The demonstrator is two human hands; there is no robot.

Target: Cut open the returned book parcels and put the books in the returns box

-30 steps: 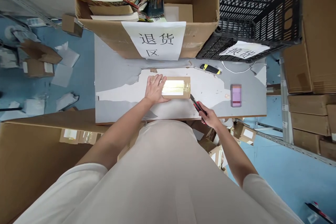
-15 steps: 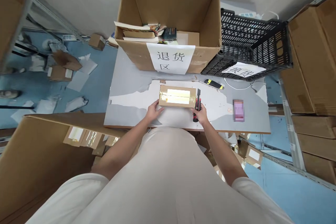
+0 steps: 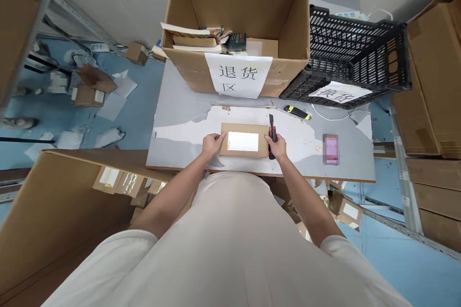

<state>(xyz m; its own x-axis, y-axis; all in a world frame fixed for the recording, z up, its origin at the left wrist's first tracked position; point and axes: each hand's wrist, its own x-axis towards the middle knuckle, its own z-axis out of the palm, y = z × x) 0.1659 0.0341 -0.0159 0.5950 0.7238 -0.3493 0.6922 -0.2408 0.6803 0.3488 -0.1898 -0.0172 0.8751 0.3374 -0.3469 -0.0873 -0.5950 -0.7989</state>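
Observation:
A small brown cardboard box (image 3: 225, 150) with a white label on its upper face lies at the front middle of the table. My left hand (image 3: 212, 145) pinches its left end between thumb and fingers. At the opposite end, my right hand (image 3: 278, 147) has its thumb against the box while its fingers wrap a red and black utility knife (image 3: 272, 132). The knife's blade end points away from me, alongside the box.
Behind stands a large carton (image 3: 187, 74) with books inside, beside a black plastic crate (image 3: 382, 64). A yellow and black cutter (image 3: 297, 112) and a pink, blurred item (image 3: 331, 149) lie on the table (image 3: 356, 163). A big open carton (image 3: 39, 211) is at my left.
The box has been turned over towards me, so a plain labelled face is up instead of the shiny taped one. Both hands stay at its ends, the knife still in my right.

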